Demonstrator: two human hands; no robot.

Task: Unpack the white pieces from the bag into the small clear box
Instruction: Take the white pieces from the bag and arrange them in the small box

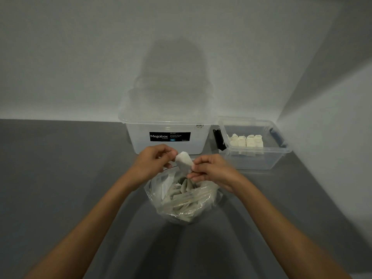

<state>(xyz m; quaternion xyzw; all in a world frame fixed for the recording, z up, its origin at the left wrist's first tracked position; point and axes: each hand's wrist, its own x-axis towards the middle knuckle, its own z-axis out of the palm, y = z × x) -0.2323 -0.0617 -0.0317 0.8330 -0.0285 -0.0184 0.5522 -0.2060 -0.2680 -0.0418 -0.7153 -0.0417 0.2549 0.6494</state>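
Observation:
A clear plastic bag [181, 202] of white pieces lies on the grey surface at the centre. Just above its mouth, both hands hold one white piece [184, 161]. My left hand [153, 162] pinches its upper left end and my right hand [211, 170] pinches its right side. The small clear box [259, 158] stands at the right, apart from my hands, with several white pieces [247, 141] lined up inside.
A large clear storage tub [167, 146] with a black Megabox label stands behind the bag, against the white wall. A side wall closes in on the right, just past the small box. A black object [218, 137] sits between the two boxes.

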